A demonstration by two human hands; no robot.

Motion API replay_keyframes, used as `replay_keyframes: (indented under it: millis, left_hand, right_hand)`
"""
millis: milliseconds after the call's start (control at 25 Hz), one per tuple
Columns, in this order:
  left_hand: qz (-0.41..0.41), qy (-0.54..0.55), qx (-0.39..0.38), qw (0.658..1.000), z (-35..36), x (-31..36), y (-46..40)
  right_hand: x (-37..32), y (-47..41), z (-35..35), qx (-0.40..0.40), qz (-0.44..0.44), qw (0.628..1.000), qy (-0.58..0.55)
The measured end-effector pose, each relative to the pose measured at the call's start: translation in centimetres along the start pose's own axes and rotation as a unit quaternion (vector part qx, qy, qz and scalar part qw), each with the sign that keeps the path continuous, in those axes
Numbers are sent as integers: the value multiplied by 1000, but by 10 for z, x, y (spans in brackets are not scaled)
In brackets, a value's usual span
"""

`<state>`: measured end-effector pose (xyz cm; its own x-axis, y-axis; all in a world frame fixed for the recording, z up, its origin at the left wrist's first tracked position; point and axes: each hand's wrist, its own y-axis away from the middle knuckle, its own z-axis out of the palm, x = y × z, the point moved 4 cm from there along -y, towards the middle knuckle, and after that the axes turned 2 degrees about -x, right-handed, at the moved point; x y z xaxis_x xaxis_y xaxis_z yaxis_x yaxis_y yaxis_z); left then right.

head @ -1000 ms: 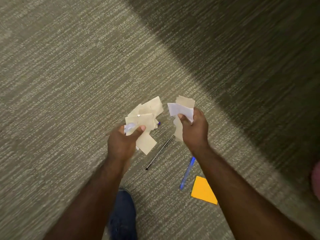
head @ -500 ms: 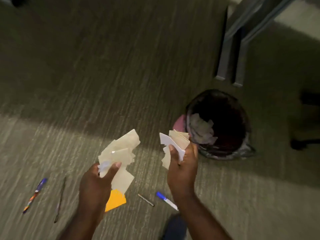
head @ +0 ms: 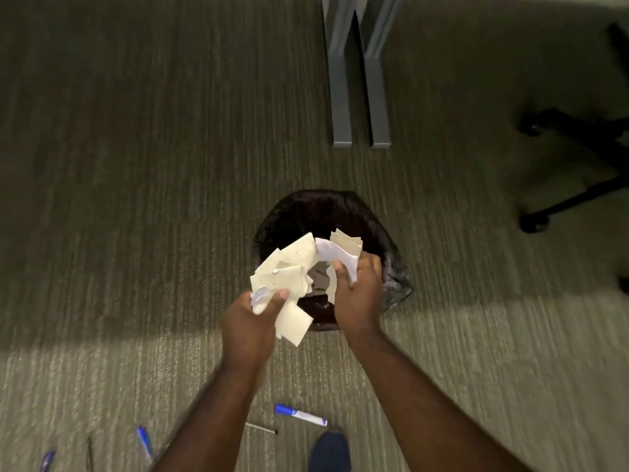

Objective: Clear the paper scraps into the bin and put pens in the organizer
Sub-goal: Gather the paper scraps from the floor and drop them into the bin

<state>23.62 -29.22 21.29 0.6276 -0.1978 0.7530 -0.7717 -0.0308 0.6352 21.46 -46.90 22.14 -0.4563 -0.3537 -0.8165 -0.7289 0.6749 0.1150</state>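
My left hand (head: 250, 320) grips a fan of cream paper scraps (head: 287, 279). A smaller bunch of white and cream scraps (head: 340, 252) is pinched in my right hand (head: 359, 291). Both bunches hang over the mouth of a round bin (head: 391, 247) lined with a black bag, with some paper lying inside. On the carpet behind my arms lie a blue-capped white marker (head: 301, 415), a thin black pen (head: 261, 428), a blue pen (head: 144, 441), another blue pen (head: 47, 460) at the bottom left and a thin dark pen (head: 89, 454). No organizer is in view.
Two grey table legs (head: 359, 80) stand just beyond the bin. The black wheeled base of an office chair (head: 575, 165) is at the right. My dark blue shoe (head: 330, 451) shows at the bottom edge. Grey-green carpet covers the floor.
The view swung from the floor to the bin. Both hands carried their scraps from beside the bin to over its mouth. The orange paper is out of view.
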Motion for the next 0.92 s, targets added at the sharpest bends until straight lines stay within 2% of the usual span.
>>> replay_keyframes:
  millis: [200,360,480,560,800,920]
  left_hand:
    - [-66,120,-27,990,56,0,-20]
    - [-89,136,-16,987,77,0,-24]
    - [-109,124,-7,986,80,2,-26]
    - [-117,119,-29,986,80,6,-25]
    - [-100,259,-85,957,73,18,-16]
    - [-61,277,-111,952,55,16,-6]
  right_hand:
    - [30,-23,2,-11,72,997,19]
    - [45,-28,4,-81,133,988,12]
    - [48,-28,5,-124,144,981,-37]
    - [47,-23,4,-136,148,976,-80]
    - [37,4,-12,-57,114,984,-123]
    - [33,30,-18,-33,57,991,-115]
